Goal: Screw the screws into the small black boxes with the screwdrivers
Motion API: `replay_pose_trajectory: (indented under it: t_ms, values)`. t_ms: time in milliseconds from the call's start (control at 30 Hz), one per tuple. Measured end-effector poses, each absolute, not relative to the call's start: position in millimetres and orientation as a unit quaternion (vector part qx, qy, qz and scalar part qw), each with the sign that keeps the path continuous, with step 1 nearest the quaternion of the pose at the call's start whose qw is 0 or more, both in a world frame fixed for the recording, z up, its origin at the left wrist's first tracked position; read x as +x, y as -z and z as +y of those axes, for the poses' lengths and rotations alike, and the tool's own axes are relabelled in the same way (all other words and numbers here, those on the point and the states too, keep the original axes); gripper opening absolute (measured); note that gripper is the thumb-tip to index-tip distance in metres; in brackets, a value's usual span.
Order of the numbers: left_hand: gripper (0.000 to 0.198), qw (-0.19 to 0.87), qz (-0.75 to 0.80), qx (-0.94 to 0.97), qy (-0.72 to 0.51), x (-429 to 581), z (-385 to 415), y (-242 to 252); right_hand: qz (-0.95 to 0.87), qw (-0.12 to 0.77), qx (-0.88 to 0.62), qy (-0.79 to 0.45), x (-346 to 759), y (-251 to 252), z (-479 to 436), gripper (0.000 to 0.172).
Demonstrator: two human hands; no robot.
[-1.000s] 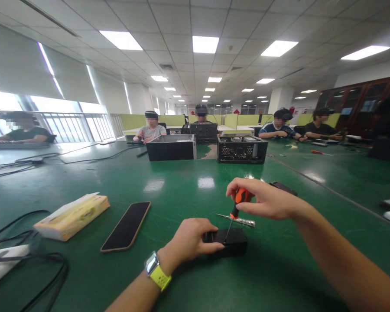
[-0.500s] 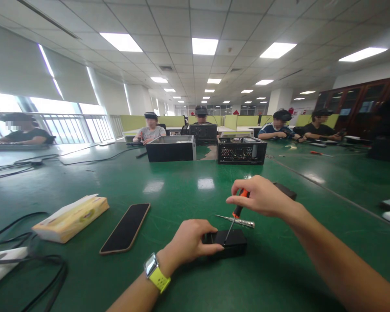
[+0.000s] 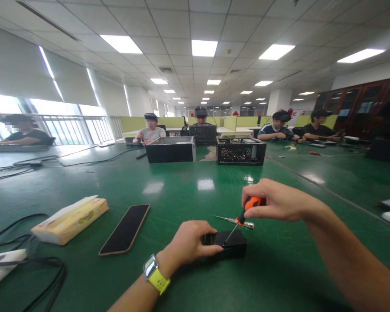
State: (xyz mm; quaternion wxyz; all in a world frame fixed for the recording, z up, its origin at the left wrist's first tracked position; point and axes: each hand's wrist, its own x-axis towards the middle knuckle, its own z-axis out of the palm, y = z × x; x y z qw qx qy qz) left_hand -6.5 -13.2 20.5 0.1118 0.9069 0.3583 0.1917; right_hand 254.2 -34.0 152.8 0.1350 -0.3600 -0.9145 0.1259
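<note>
A small black box point(image 3: 232, 245) lies on the green table point(image 3: 195, 190) in front of me. My left hand point(image 3: 190, 242), with a yellow-strapped watch on the wrist, is closed on the box's left end and holds it down. My right hand point(image 3: 277, 201) is closed round the orange handle of a screwdriver point(image 3: 242, 219). The screwdriver leans to the right, and its dark tip rests on the top of the box. A silver tool point(image 3: 234, 222) lies on the table just behind the box.
A black phone point(image 3: 126, 229) and a yellow tissue box point(image 3: 69, 219) lie to the left, with black cables point(image 3: 29, 260) at the near left. Two open computer cases point(image 3: 170, 150) point(image 3: 241, 151) stand further back. Several people sit at the far side.
My right hand has moved right and a little lower, tilting the screwdriver further over while its tip stays on the box. My left hand has stayed on the box.
</note>
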Motion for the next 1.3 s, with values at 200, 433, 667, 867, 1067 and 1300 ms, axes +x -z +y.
replay_pose_trajectory:
  t_ms: [200,433,667,867,1067,1300]
  values:
    - [0.04,0.104,0.358,0.907,-0.196,-7.3,-13.1,-19.1,-0.886,0.143,-0.435,-0.07,246.4,-144.6,-27.7,0.047]
    - [0.044,0.111,0.355,0.908,-0.194,-7.7,-12.2,-18.3,-0.894,0.124,-0.413,-0.12,250.6,-150.3,-33.7,0.036]
    - [0.043,0.115,0.361,0.904,-0.198,-7.8,-11.5,-18.1,-0.898,0.119,-0.41,-0.111,254.8,-150.3,-30.7,0.018]
    - [0.041,0.117,0.361,0.905,-0.194,-8.1,-11.0,-17.8,-0.909,0.129,-0.377,-0.122,256.8,-149.7,-28.0,0.037]
    - [0.042,0.114,0.359,0.906,-0.194,-8.0,-12.4,-17.2,-0.89,0.163,-0.411,-0.111,250.3,-141.2,-22.3,0.044]
    - [0.042,0.112,0.356,0.907,-0.197,-7.9,-12.6,-19.0,-0.851,0.227,-0.468,-0.07,236.6,-130.1,-13.3,0.043]
